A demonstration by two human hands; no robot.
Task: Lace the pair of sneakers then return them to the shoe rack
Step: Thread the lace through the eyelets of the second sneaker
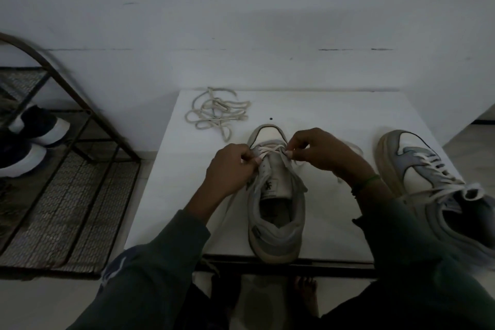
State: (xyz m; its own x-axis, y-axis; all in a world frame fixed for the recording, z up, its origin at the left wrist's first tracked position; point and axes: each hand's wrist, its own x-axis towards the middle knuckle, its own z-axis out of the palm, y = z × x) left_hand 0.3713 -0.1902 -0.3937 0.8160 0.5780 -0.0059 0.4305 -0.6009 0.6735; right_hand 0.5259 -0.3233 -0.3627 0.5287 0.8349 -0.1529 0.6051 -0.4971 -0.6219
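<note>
Centre of the white table (321,112): grey-and-cream sneaker (276,217), upright on its sole, toe pointing away, heel at the near edge. Tongue standing up, opening facing the camera. Laced only at the lowest eyelets near the toe, where the cream lace (270,151) crosses once.

Left hand (230,166): fingers curled in, thumb and fingertips pinching the lace at the left eyelet row. Knuckles up, wrist coming in from a dark green sleeve (160,262).

Right hand (318,151): thumb and forefinger pinching the lace at the right eyelet row, remaining fingers bent loosely behind. Green band (371,179) around that wrist. Slack lace trailing past the hand onto the tabletop.

Right side of the table: second sneaker (428,185), same colours, toe away, already laced up the front, loose lace loop lying over the tongue. Well apart from the first sneaker, with the right forearm crossing between them. Hard to tell whether all of its sole rests on the table.

Far left part of the tabletop: loose lace (217,112), cream, heaped in tangled loops, apart from both sneakers.

Left, on the floor beside the table: metal shoe rack (80,169) with mesh shelves and a curved frame. On it, dark shoes (34,128) with white soles.

Below the table's near edge: bare foot (306,295) on the pale floor. Behind everything, plain white wall (241,21).
</note>
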